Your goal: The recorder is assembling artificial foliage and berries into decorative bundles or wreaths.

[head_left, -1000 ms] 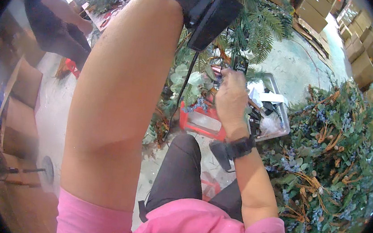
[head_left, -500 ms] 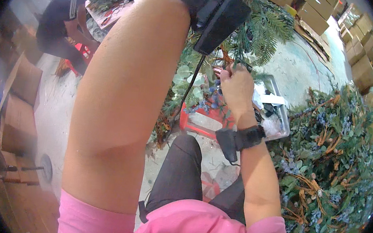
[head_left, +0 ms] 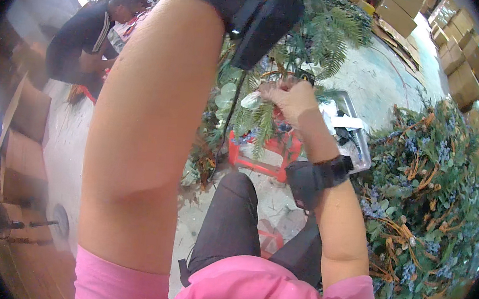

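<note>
From afar, I have shifted the bare right hand [head_left: 290,98] left, a feathery green frond [head_left: 262,130] now hangs just below it before a red plastic frame [head_left: 260,166], and a black-clad co-worker [head_left: 81,42] bends lower.

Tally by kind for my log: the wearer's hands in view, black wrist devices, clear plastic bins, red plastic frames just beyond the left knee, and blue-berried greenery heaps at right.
Wearer's hands: 1 (right hand; the left is not in view)
Black wrist devices: 2
Clear plastic bin: 1
Red plastic frame: 1
Greenery heap: 1
Total: 6
</note>
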{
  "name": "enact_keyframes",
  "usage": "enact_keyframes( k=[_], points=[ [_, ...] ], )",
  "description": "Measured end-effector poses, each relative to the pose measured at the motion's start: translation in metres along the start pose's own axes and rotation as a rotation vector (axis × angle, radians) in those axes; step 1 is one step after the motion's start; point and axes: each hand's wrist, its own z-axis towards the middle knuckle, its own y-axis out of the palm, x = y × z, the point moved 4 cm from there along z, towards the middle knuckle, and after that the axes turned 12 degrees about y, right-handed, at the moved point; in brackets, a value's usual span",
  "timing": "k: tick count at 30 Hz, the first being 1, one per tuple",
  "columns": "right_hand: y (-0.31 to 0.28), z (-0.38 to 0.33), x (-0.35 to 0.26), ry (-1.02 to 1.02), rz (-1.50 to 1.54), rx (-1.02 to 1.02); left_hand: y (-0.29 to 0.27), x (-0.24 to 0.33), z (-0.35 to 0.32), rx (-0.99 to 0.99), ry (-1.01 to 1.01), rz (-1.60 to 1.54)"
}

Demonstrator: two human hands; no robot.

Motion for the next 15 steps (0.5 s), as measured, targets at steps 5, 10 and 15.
enact_keyframes(
  k=[5, 10, 15],
  points=[
    [-0.019, 0.036, 0.035, -0.372, 0.147, 0.060, 0.001, 0.015, -0.004, -0.034, -0.076, -0.126],
    [-0.007, -0.008, 0.012, -0.485, 0.065, -0.013, -0.047, 0.021, -0.014, -0.040, -0.094, -0.177],
    [-0.074, -0.008, 0.081, -0.235, 0.367, 0.029, -0.075, 0.002, -0.036, -0.174, -0.145, -0.276]
  ],
)
